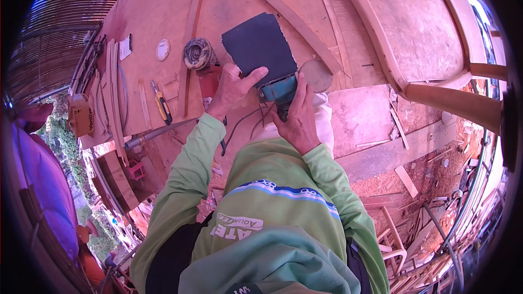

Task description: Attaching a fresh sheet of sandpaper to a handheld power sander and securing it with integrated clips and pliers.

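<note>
A dark, nearly square sheet with a torn edge, which looks like sandpaper [260,46], is held up in front of me. My left hand [233,90] pinches its lower left part, thumb on top and fingers mostly hidden beneath. Just under the sheet's lower edge is a teal power sander [279,90] with a dark lower end. My right hand [300,120] grips the sander from the right, its fingers stretched along the side. Part of the sander is covered by the sheet and the hands.
On the wooden table [147,16], a round-headed power tool [199,54] with a red body stands left of the sheet. Further left lie a yellow utility knife [162,104] and wood strips [115,92]. A round disc [316,75] sits right of the sander; a curved wooden frame [376,27] occupies the right.
</note>
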Action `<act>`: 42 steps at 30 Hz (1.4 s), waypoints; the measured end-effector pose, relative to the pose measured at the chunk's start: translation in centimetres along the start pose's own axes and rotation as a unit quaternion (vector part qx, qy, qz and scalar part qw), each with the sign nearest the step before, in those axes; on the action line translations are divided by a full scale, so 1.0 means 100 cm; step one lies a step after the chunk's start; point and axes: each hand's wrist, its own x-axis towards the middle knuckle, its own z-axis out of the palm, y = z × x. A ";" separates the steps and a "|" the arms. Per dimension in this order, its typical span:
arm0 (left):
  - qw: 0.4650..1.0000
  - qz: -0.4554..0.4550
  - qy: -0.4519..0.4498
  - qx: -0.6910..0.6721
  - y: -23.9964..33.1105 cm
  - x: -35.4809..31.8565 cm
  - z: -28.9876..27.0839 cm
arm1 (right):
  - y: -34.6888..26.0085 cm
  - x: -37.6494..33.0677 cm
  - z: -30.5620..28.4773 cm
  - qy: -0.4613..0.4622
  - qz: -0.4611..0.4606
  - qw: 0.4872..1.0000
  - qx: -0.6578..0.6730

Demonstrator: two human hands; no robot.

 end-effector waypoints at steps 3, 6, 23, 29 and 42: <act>1.000 0.015 -0.002 -0.018 -0.002 0.007 0.003 | 0.001 0.001 -0.004 -0.024 0.032 0.999 -0.010; 0.999 -0.009 -0.027 0.042 -0.006 0.009 -0.006 | 0.003 0.000 0.000 -0.010 0.010 1.000 -0.022; 0.971 0.065 0.209 0.096 0.021 -0.020 0.029 | 0.004 -0.004 0.003 -0.021 0.031 0.999 -0.014; 0.976 0.012 0.040 0.214 0.016 -0.032 0.024 | 0.004 -0.003 -0.003 -0.013 0.032 0.999 0.001; 0.989 0.040 -0.060 0.126 0.013 -0.056 0.011 | 0.006 0.005 -0.031 -0.077 0.008 0.996 0.049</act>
